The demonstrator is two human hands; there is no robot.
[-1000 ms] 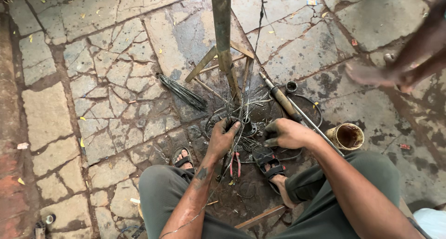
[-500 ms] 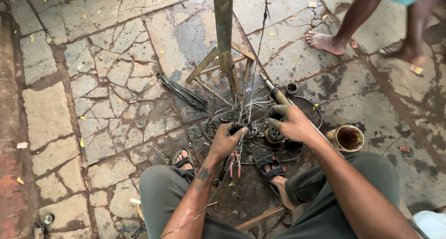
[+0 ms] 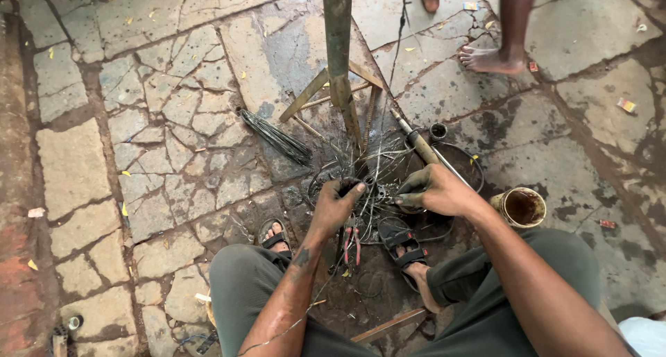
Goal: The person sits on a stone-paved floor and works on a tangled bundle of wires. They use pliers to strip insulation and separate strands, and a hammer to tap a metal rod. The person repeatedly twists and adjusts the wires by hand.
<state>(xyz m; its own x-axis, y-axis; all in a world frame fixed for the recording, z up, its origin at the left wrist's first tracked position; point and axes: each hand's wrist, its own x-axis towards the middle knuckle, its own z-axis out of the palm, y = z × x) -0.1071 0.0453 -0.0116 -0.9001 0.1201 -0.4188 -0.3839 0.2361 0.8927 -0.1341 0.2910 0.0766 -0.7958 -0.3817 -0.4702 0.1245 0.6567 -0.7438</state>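
Note:
I squat on a stone floor over a tangle of thin wire spokes and a dark hub (image 3: 374, 190). My left hand (image 3: 338, 203) is closed on a dark part at the left of the hub. Just to the right, my right hand (image 3: 436, 189) pinches a small metal piece against the hub. Red-handled pliers (image 3: 351, 242) lie below the hub, between my sandalled feet (image 3: 402, 242).
An upright metal post (image 3: 338, 45) with angled braces stands right behind the hub. A bundle of spokes (image 3: 277, 138) lies to the left, a tube tool (image 3: 418, 143) and a rusty tin can (image 3: 524, 207) to the right. Another person's bare foot (image 3: 491, 60) stands at the top right.
The other person has walked from the right edge leftward across the top. My right hand rose slightly, then settled back on the hub; my left hand has stayed put.

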